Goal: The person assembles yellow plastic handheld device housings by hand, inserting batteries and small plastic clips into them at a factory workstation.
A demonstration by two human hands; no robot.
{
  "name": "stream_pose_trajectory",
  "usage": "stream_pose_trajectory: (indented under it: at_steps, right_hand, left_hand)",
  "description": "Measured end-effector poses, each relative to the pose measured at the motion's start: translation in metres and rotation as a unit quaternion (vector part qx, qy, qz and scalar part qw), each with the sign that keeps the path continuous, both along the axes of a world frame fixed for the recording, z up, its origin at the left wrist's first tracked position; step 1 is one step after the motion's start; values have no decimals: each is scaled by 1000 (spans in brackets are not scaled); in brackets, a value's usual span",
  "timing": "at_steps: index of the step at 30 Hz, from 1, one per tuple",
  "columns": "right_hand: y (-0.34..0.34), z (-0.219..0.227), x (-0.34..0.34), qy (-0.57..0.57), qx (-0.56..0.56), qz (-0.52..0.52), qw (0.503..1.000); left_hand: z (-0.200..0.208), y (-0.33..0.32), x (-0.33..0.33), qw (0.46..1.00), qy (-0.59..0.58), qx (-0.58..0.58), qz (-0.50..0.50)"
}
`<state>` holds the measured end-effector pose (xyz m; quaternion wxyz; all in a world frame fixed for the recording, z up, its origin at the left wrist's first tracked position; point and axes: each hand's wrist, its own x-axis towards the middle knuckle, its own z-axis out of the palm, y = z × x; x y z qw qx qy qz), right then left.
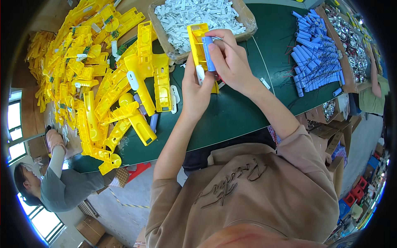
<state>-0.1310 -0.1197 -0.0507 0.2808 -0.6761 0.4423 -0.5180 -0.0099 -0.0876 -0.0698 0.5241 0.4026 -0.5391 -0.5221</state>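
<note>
My left hand (195, 91) is closed round a yellow plastic housing (196, 40), held up above the green table. A white oval piece (200, 74) shows on the housing beside my left thumb. In my right hand (232, 63) is a blue cylindrical battery (209, 58), gripped between thumb and fingers. The battery lies lengthwise against the open side of the housing; whether it is fully inside I cannot tell. Part of the housing's lower end is hidden behind my hands.
A large heap of yellow housings (89, 70) covers the table's left. Behind my hands stands a carton of small white parts (198, 18). Blue batteries with wires (314, 58) are stacked at right, beside a box of shiny metal parts (345, 37). Another person (68, 190) sits at far left.
</note>
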Motion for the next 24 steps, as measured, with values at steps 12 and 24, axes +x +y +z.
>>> stream_pose_trajectory:
  at_steps: [12,24]
  right_hand:
    - [-8,-23,18,-41,12,-38,998]
    - [-8,-23,26,-19,0,-80,997]
  left_hand:
    - [-2,1,-1,998,-63,15,22]
    - [1,-4,7,999,-48,21,17]
